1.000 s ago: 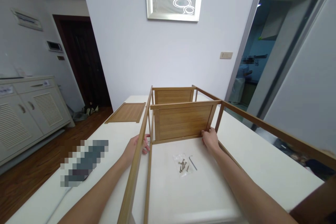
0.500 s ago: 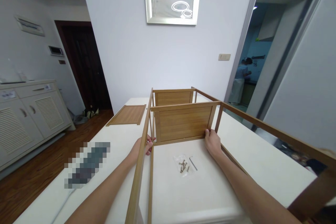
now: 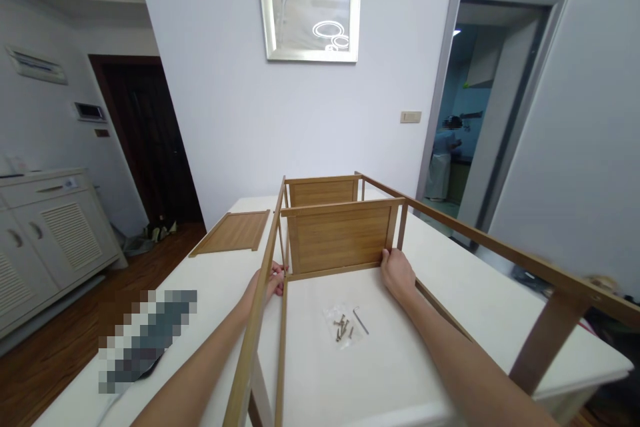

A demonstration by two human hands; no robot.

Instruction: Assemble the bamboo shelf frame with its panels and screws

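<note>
A wooden shelf panel (image 3: 343,235) stands on edge across a wooden rack frame (image 3: 440,223) lying on the white table. My right hand (image 3: 399,272) is closed on the panel's lower right corner, thumb on its near face. Beside the lower left corner, my left hand (image 3: 274,283) has its fingers pinched together at the joint with the frame. The frame's left rail partly covers that hand, and whatever is between its fingertips cannot be made out. Between my arms lie several screws (image 3: 342,327) on a clear plastic bag (image 3: 354,341), with a hex key (image 3: 361,321) alongside.
Another wooden panel (image 3: 233,232) lies flat on the table (image 3: 200,280) at the left. A pixelated dark object (image 3: 150,340) with a white cable rests at the near left. Behind the table is a wall. A person (image 3: 443,157) stands beyond the doorway at right.
The view has shifted slightly right and up, so everything appears a little further left and mostly lower. Both hands stay at the same corners of the panel.
</note>
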